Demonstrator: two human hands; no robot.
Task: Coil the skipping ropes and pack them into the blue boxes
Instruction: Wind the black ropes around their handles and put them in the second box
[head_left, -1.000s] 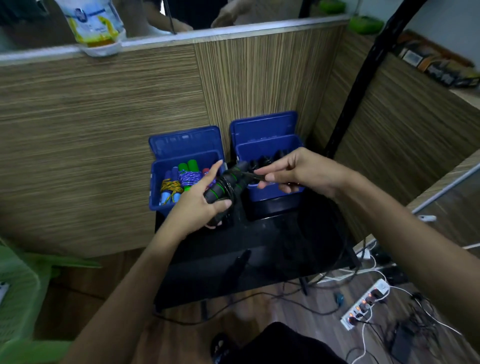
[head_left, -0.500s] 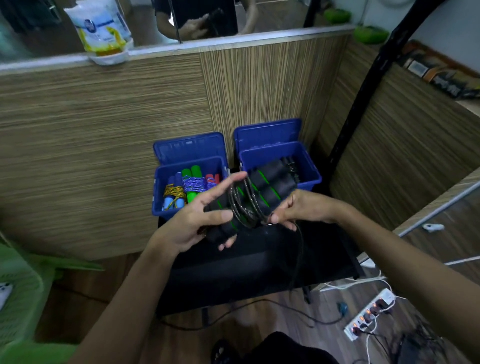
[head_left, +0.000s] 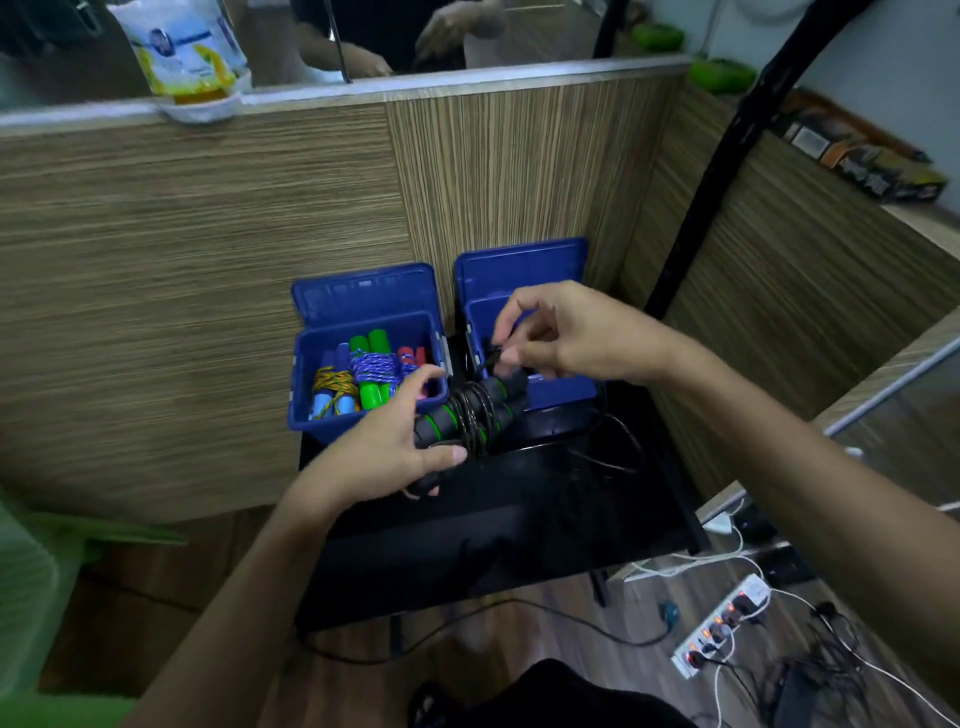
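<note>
At frame centre my left hand (head_left: 384, 452) grips the black-and-green handles (head_left: 467, 415) so the wraps stay put, while my right hand (head_left: 550, 338) pinches the rope (head_left: 491, 358) taut above the right blue box (head_left: 566, 387), ready for packing over the desk (head_left: 519, 519).

Office: wood-grain cubicle partitions (head_left: 208, 291), floor power strip (head_left: 719, 626)
</note>
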